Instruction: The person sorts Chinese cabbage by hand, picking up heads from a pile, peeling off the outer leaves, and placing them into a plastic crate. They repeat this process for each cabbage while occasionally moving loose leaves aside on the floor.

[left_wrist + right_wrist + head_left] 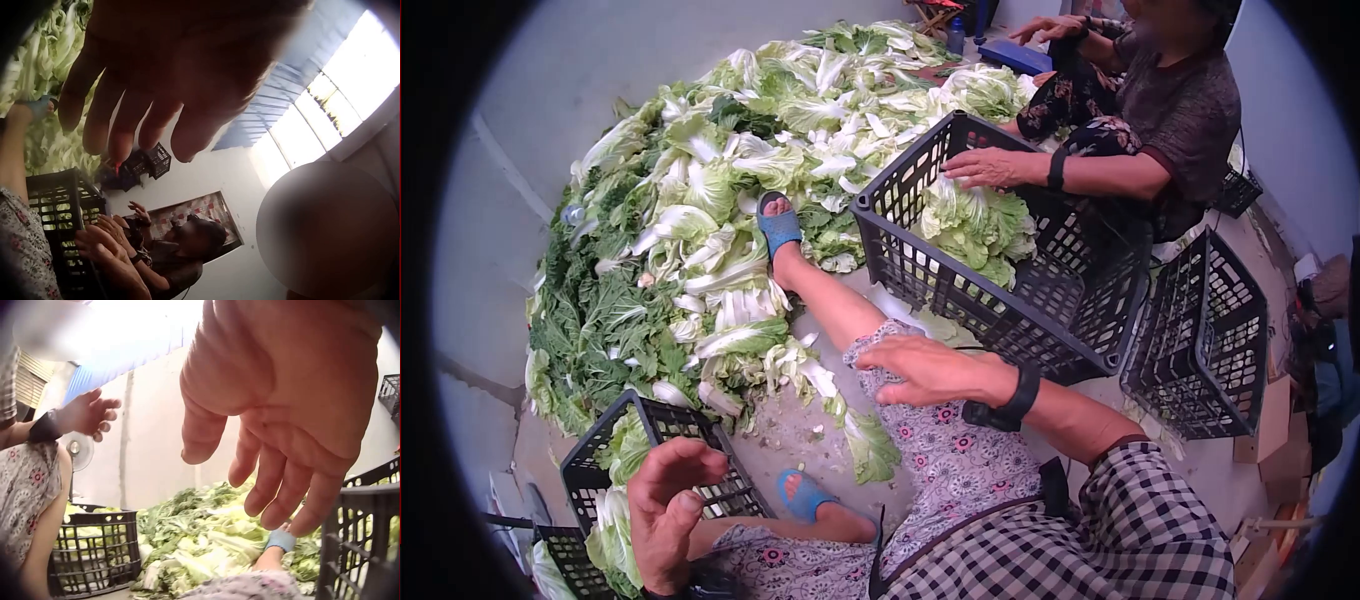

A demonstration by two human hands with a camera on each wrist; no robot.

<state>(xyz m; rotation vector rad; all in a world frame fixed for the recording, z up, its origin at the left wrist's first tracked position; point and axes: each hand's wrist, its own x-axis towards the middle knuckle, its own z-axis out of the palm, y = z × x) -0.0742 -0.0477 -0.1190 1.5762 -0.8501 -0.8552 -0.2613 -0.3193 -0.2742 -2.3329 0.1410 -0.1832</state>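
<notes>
My left hand (668,510) is raised at the lower left with fingers loosely bent and nothing in it, near a black crate (578,478) of cabbage. In the left wrist view this hand (181,69) hangs with fingers spread. My right hand (925,372), empty, is held over my knee, palm down with fingers extended; the right wrist view shows it (287,406) with relaxed fingers. Beyond it, a large black crate (990,318) holds a few cabbage heads (975,225) at its left part. Another person's hand (990,168) is at those cabbages.
A big heap of cabbage leaves (700,200) spreads across the floor against the wall. My sandalled foot (780,228) rests at its edge. Another person (1170,120) sits beyond the large crate. One more black crate (1195,340) stands at the right, near cardboard boxes (1272,425).
</notes>
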